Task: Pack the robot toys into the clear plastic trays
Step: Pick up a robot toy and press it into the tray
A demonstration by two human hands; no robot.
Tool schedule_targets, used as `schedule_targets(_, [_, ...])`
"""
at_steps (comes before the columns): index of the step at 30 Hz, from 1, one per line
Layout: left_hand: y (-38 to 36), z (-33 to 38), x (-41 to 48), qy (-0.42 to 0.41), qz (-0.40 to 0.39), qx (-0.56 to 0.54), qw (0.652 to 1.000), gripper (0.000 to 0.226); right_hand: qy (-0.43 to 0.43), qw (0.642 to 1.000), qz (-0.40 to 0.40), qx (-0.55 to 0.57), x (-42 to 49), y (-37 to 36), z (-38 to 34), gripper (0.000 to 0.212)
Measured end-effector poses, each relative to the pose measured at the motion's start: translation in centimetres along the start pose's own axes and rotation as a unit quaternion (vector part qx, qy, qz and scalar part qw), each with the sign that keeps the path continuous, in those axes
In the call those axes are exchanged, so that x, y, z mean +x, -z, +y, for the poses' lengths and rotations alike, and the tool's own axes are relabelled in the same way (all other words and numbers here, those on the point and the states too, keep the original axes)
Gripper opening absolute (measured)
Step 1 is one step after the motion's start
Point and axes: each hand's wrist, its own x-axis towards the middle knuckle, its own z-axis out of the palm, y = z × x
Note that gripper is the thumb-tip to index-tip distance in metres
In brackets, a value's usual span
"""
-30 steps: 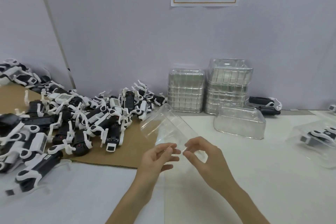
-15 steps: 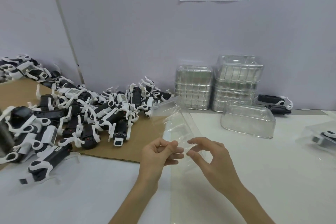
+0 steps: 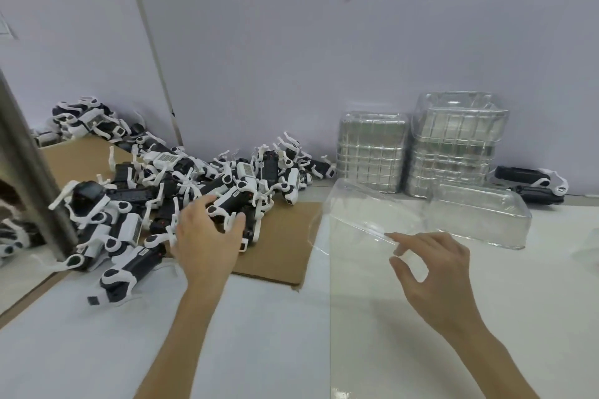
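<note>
A heap of black-and-white robot toys (image 3: 168, 194) lies on a brown cardboard sheet (image 3: 282, 246) at the left. My left hand (image 3: 207, 236) reaches over the heap's near edge with fingers spread, around one toy (image 3: 233, 201) but holding nothing that I can see. My right hand (image 3: 431, 262) pinches the near rim of a clear plastic tray (image 3: 359, 214) between thumb and forefinger; the tray is tilted up off the white table.
Two stacks of clear trays (image 3: 372, 152) (image 3: 457, 142) stand against the back wall. An upturned clear tray (image 3: 479, 220) lies before them. A lone toy (image 3: 528, 185) sits at the back right. A metal post (image 3: 29, 165) rises at the left.
My left hand has let go of the tray and moved left to the toy heap. My right hand alone now holds the tray. The view has shifted left.
</note>
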Motion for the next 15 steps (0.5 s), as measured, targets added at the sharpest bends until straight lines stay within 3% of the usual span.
schedule_targets(4, [6.5, -5.3, 5.9, 0.039, 0.097, 0.139, 0.985, 0.075, -0.005, 1.000, -0.007, 0.011, -0.1, -0.2, -0.4, 0.048])
schedule_targets(7, [9.5, -9.9, 9.4, 0.082, -0.020, 0.113, 0.990, 0.085, -0.011, 0.999, 0.008, 0.030, -0.1, -0.3, -0.7, 0.045])
schedule_targets(9, [8.7, -11.7, 10.0, 0.041, -0.118, 0.058, 0.990, 0.076, -0.018, 0.999, 0.007, 0.037, -0.2, -0.4, -0.8, 0.043])
schedule_targets(11, [7.2, -12.4, 10.6, -0.001, -0.186, 0.077, 0.979, 0.068, -0.020, 0.999, 0.001, 0.038, -0.4, -0.5, -0.8, 0.042])
schedule_targets(15, [5.5, -12.0, 12.1, 0.024, -0.276, 0.068, 0.958, 0.090, -0.026, 0.998, 0.002, 0.050, -0.2, -0.6, -0.7, 0.043])
